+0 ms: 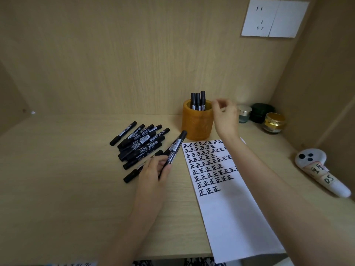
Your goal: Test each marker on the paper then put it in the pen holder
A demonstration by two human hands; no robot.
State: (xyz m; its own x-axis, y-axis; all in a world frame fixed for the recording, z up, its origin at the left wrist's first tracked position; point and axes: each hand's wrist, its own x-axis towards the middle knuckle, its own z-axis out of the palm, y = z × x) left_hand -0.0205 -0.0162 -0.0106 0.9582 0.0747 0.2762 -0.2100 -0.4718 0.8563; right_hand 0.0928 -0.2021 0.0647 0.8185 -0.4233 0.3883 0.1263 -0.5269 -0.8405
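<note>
The marker [175,145] in hand was a capped black one. It was held at its lower part by the left hand [153,169], and its far end pointed up toward the pen holder [197,127]. The grip of this hand was closed around the barrel, above the near edge of the pile of markers [138,143] lying on the bench [57,179].

The right hand [225,116] hovered just beside the rim of the pen holder. Its grip was loose, with the fingers lightly curled, and I could see nothing in it, though the fingertips were blurred. Three markers [197,100] stood upright in the holder.

The paper [230,217] lay right of the left hand, with rows of test characters on its upper half and the lower half blank.

I judged that the step in hand was the start of a new test. The next move called for taking off the cap, probably with the free right hand, then writing after the last short row.
</note>
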